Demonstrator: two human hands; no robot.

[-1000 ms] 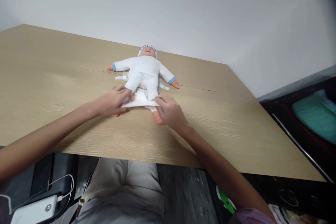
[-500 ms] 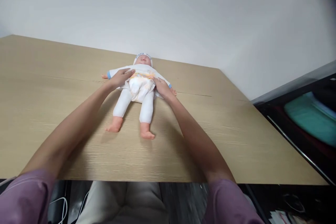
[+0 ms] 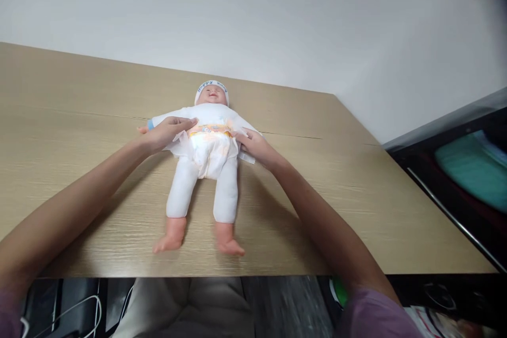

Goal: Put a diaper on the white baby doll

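Note:
A baby doll [image 3: 214, 112] in a white suit and a white printed headband lies on its back on the table, feet towards me. A white diaper [image 3: 212, 150] with an orange patterned waistband covers its hips, and loose side flaps stick out on both sides. My left hand [image 3: 170, 132] is closed at the diaper's left edge, thumb on top near the waistband. On the other side my right hand [image 3: 255, 145] pinches the diaper's right edge. The undersides of the fingers are hidden, and my right hand covers the doll's hand on that side.
The wooden table [image 3: 99, 100] meets a white wall [image 3: 237, 16] at the back. A black-framed thing with a teal item [image 3: 471, 169] stands at the right edge. White cables [image 3: 95, 303] hang below the front edge at left.
The doll has slid towards me, its feet now close to the table's front edge. Both my hands have come nearer with it, still at the diaper's sides, and the side flaps show more.

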